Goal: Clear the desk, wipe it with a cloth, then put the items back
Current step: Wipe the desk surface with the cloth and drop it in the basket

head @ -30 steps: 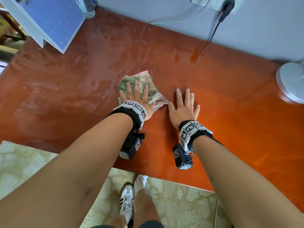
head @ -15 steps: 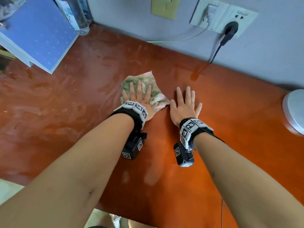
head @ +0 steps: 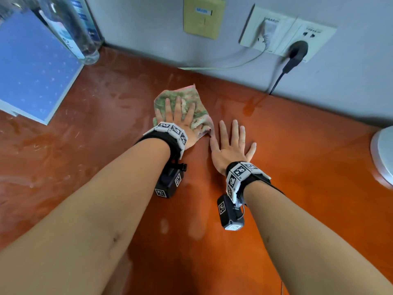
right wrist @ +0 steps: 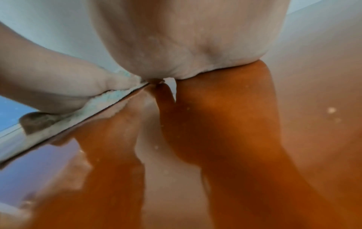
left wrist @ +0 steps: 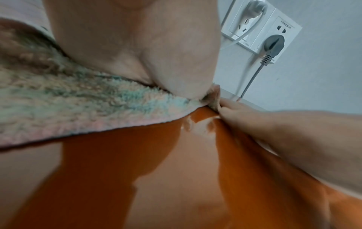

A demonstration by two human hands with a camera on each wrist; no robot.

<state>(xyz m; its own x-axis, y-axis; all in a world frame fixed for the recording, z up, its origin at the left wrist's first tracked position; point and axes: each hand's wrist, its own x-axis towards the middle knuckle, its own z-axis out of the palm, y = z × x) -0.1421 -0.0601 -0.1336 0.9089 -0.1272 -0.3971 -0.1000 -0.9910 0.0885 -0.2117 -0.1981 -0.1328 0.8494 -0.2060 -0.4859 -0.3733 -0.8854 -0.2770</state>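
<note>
The cloth (head: 187,103), a fluffy green and pink rag, lay crumpled flat on the orange-brown tabletop (head: 297,167), toward the back of it and not far from the wall. The left hand (head: 180,118) pressed down on it with fingers straight and slightly spread, palm flat over the nearer half of the fabric; in the left wrist view the heel of that hand sat on the pile of the cloth (left wrist: 78,105). Just beside it, the right hand (head: 230,143) lay flat on the bare tabletop, fingers straight and fanned wide, holding nothing. Its thumb touched the cloth's near right corner, as the left wrist view showed. The right wrist view showed that palm (right wrist: 186,46) resting on the glossy surface, which mirrored it.

Streaky smears showed on the tabletop to the left of the cloth. At the far left corner stood a blue box (head: 32,71) with a clear plastic bottle (head: 70,33) right behind it. On the wall were a yellowish plate (head: 203,18) and a white socket panel (head: 287,35) with a black plug (head: 296,52), its cord dropping behind the tabletop. A round white base (head: 382,154) sat at the right edge.
</note>
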